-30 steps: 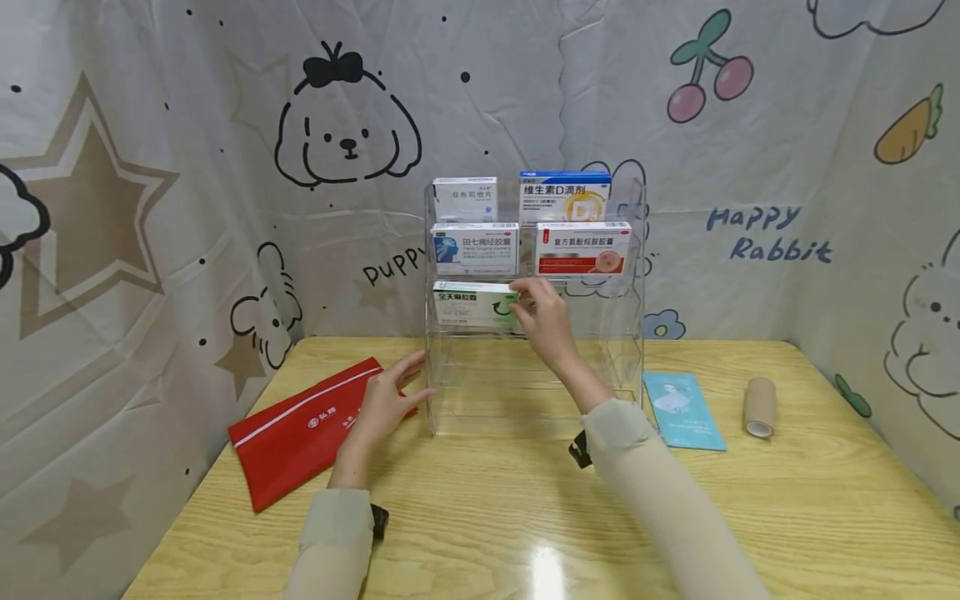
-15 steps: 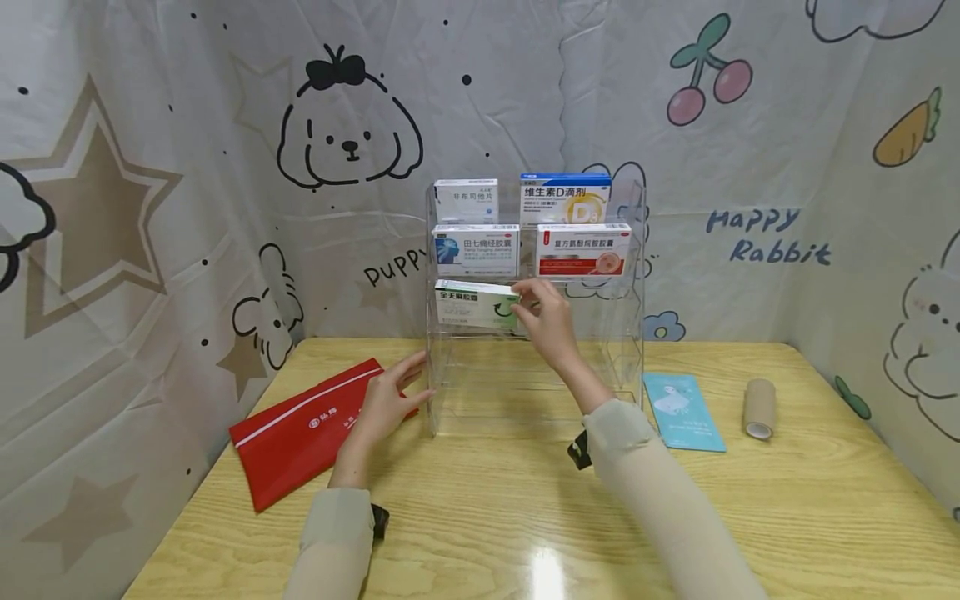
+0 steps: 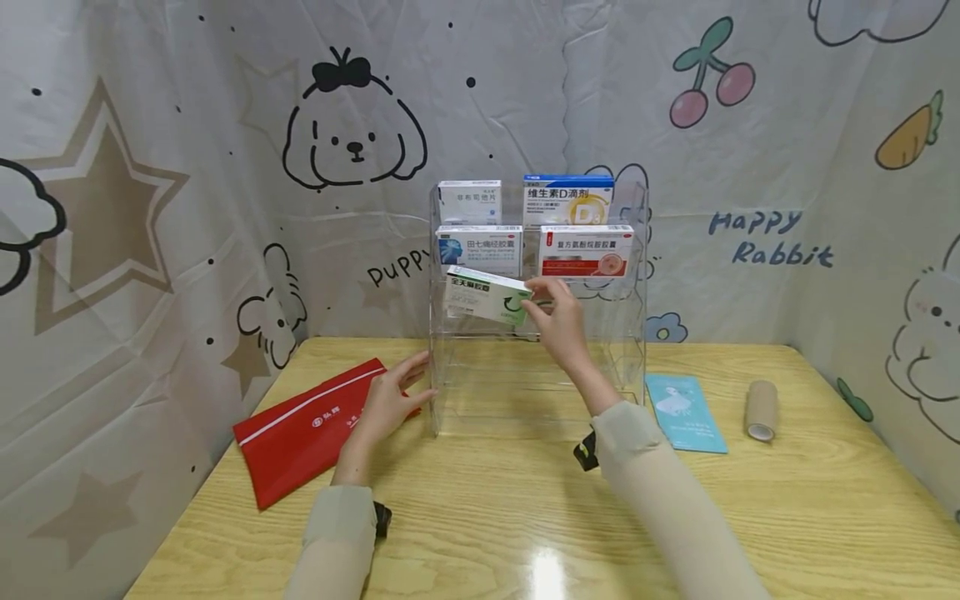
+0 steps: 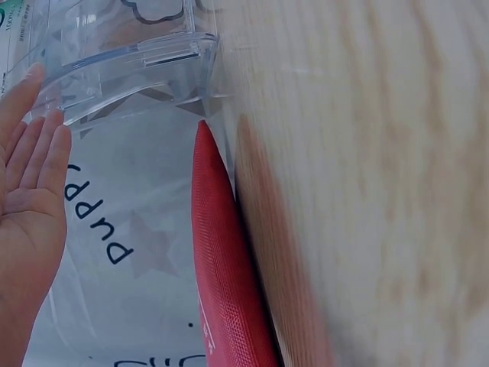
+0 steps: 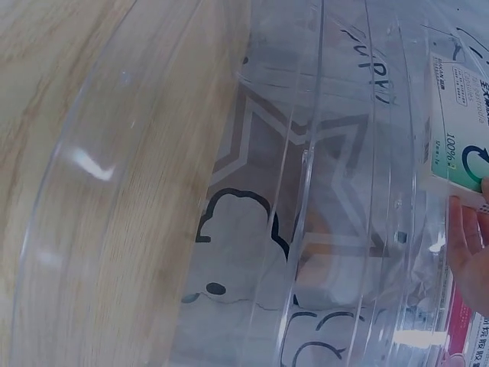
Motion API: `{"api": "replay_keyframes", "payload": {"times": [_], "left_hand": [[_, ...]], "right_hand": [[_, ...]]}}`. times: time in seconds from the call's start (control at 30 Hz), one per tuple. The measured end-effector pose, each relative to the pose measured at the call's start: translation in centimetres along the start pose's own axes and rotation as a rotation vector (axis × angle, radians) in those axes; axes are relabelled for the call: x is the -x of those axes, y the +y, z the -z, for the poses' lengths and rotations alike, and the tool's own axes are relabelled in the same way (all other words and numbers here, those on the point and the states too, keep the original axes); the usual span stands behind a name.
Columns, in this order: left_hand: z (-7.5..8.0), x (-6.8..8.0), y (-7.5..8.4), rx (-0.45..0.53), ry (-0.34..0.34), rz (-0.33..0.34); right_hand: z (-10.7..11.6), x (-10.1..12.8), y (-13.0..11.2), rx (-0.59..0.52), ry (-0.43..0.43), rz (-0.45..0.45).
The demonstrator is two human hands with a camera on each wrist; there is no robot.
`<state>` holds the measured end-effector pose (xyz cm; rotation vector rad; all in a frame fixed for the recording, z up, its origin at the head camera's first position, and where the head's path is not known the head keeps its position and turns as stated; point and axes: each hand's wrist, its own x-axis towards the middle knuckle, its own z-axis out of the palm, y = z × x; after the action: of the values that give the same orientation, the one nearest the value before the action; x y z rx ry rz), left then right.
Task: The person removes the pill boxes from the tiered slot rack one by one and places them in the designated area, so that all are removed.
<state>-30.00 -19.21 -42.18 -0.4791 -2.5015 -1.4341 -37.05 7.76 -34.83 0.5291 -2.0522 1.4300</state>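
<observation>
Just L of R grip [image 3: 561, 321] pinching its end, green-white box [image 3: 486, 297] tilts, prob. to clear rack [image 3: 487, 358]; L grip [image 3: 386, 404], fingers extended at rack's side, prob. steadying.

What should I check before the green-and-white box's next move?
1. Right hand pinching the green-and-white box near one end: ok.
2. Box level: not ok; it tilts, right end lower in the head view.
3. Box free of the clear rack: cannot tell.
4. Left hand touching the rack's side: cannot tell; fingers are right beside it.
5. Red-striped box seated in the row above: ok.
</observation>
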Motion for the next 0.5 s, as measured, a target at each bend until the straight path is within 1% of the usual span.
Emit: {"api": "replay_keyframes", "payload": {"times": [0.3, 0.5], "left_hand": [[0.0, 0.1, 0.0, 0.034, -0.003, 0.004], [0.0, 0.0, 0.0, 0.038, 0.002, 0.000]], "right_hand": [[0.5, 0.0, -0.5, -0.051, 0.063, 0.023], [1.1, 0.0, -1.1, -0.072, 0.063, 0.043]]}}
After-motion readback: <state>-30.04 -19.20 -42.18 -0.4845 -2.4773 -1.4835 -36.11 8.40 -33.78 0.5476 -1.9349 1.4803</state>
